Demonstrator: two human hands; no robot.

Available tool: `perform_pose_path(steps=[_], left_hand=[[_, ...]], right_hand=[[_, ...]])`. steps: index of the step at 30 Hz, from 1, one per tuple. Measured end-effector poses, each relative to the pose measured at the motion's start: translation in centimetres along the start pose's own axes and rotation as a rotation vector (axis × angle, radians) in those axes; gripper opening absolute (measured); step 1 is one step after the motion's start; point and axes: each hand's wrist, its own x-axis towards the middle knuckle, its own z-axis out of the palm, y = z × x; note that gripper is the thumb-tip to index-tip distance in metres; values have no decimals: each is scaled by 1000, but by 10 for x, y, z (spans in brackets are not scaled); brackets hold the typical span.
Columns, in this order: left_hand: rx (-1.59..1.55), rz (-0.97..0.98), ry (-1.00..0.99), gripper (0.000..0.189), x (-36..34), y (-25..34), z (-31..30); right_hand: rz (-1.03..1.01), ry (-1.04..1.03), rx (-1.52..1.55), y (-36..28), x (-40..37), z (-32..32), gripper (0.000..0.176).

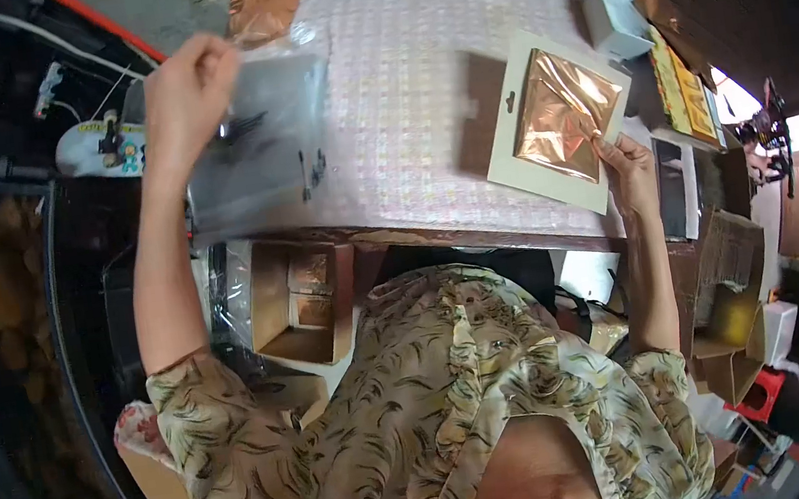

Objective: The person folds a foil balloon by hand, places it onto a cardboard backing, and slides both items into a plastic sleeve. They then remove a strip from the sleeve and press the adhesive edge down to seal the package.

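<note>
My right hand (630,177) grips the lower edge of a pale hanging card (565,189), with a thumb and fingers on it. A shiny copper-coloured foil packet (563,112) lies flat against the card's face, and a hang slot shows near the card's left edge. At the upper left, my left hand (188,101) is raised over a stack of clear plastic bags (268,171) with dark print. Its fingers are curled together and slightly blurred. Whether anything is pinched in them is hidden.
A checked cloth (390,99) covers the table. Copper foil pieces (268,2) lie along its far side. A white box (616,21) and a yellow box (682,91) stand at the right. Below the table edge sits an open cardboard box (293,346) with foil packets inside.
</note>
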Motion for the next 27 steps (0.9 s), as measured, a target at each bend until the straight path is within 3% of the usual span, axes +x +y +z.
perform_pose_path(steps=[2, 4, 6, 7, 9, 12, 15, 19, 27], left_hand=[[-14, 196, 75, 20, 25, 20, 40], [-113, 32, -145, 23, 29, 60, 93], [-78, 8, -256, 25, 29, 74, 161], [-87, 21, -270, 25, 22, 76, 192], [-150, -127, -295, 31, 12, 83, 229], [-249, -12, -195, 41, -23, 97, 216], [-233, -52, -282, 46, -47, 105, 213], [-149, -35, -346, 43, -59, 104, 221], [-315, -86, -403, 33, -60, 96, 219]], right_hand=[[14, 46, -1, -2, -3, -7, 18], [68, 65, -37, -9, -9, -5, 19], [85, 122, -56, -6, -11, -12, 19], [88, 112, -18, -4, -12, -18, 16], [91, 112, 23, -2, -16, -25, 14], [112, 99, 82, -2, -19, -24, 14], [174, 128, 90, 5, -16, -23, 10], [170, 56, 14, 22, -3, -27, 8], [261, -92, 42, 9, 2, -13, 14]])
